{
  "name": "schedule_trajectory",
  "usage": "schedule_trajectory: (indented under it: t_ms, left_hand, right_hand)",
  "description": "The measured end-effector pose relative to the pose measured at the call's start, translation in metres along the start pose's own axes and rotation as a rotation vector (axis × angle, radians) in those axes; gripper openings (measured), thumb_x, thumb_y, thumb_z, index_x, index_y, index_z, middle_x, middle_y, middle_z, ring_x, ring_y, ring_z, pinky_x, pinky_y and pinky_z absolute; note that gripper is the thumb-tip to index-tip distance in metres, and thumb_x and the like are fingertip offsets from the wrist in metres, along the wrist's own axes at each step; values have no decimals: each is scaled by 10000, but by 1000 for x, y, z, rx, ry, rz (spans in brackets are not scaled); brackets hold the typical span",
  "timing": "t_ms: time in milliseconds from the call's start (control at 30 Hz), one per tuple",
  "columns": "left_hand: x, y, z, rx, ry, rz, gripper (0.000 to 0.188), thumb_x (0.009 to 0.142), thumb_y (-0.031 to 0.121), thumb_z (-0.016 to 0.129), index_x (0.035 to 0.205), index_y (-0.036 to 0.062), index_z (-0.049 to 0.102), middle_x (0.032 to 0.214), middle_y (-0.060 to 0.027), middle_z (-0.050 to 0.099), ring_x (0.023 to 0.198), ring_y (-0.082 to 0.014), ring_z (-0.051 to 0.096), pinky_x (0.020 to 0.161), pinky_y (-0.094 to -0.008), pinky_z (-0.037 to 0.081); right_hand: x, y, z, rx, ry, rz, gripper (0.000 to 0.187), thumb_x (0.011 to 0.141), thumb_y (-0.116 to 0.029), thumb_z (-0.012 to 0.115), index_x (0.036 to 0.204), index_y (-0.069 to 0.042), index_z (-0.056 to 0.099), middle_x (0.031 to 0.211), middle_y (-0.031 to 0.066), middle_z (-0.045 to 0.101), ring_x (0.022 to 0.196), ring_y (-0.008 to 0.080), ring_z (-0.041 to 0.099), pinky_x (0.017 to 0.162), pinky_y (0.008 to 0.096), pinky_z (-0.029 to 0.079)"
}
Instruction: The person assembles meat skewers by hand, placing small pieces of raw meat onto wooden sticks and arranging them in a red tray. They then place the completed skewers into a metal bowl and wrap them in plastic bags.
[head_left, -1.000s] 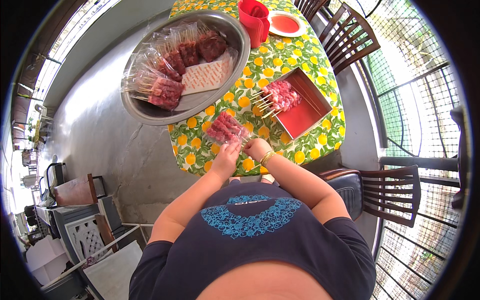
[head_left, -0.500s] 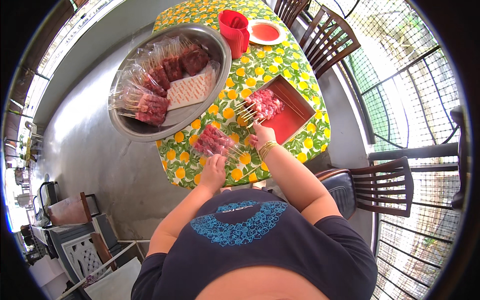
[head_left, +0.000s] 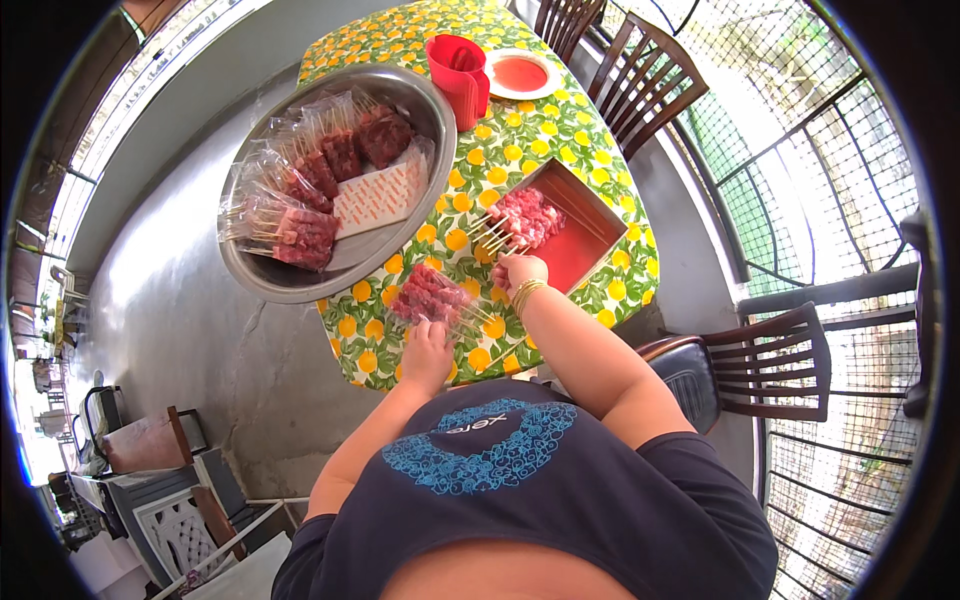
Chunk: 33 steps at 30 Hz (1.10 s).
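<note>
A clear plastic bag of red meat skewers lies on the table in front of me, its bare stick ends pointing right. My left hand has its fingers closed on the bag's near edge. To the right, a red shallow box holds a row of pink meat skewers, sticks jutting out over its left side. My right hand, with gold bangles on the wrist, pinches a skewer's stick end at the box's near left corner. The fingers partly hide which stick it is.
An oval metal basin at the left holds several bagged meat skewers and a white patterned packet. Behind stand a red pitcher and a white plate with reddish contents. Wooden chairs line the right side.
The view has tilted a little, so the basin and table sit lower. My left hand has slid slightly left along the bag's edge. My right hand stays at the skewer sticks.
</note>
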<state>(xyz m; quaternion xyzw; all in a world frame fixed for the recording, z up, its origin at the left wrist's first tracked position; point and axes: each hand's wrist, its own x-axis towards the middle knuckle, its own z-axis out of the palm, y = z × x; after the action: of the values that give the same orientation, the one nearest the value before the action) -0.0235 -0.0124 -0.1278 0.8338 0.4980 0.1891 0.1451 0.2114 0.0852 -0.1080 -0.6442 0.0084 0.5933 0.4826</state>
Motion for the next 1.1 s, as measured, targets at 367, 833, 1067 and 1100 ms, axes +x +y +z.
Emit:
schedule_trajectory:
  t_ms: [367, 833, 1067, 1100]
  left_hand:
    - [3, -4, -7, -55, -90, -35, 225, 820, 139, 742, 957, 81, 573, 1004, -143, 566, 992, -382, 564, 825, -480, 496]
    - [3, -2, -13, -15, -208, -54, 392, 849, 189, 713, 1190, 79, 555, 1079, -135, 583, 994, -364, 599, 790, -455, 539]
    - [-3, -6, -8, 16, -135, -56, 312, 878, 192, 672, 1173, 117, 604, 1010, -130, 589, 934, -364, 619, 736, -476, 545]
    - [-3, -6, -8, 28, -141, -59, 304, 892, 196, 655, 1181, 118, 604, 1005, -130, 595, 922, -361, 624, 725, -471, 551]
  right_hand:
    - [2, -17, 2, 182, 11, -26, 53, 953, -94, 644, 963, -82, 593, 740, 10, 595, 587, 140, 579, 521, 328, 539]
    - [47, -18, 50, 215, 180, 188, 243, 993, -33, 462, 1233, -27, 496, 914, 193, 663, 745, 350, 718, 614, 475, 642]
    - [21, -27, 34, -70, 148, -34, 90, 941, 16, 529, 1029, 4, 545, 810, 122, 597, 650, 258, 646, 577, 409, 630]
    - [14, -30, 27, 37, 129, -40, 64, 920, 35, 535, 973, 13, 563, 767, 88, 564, 593, 212, 591, 579, 400, 627]
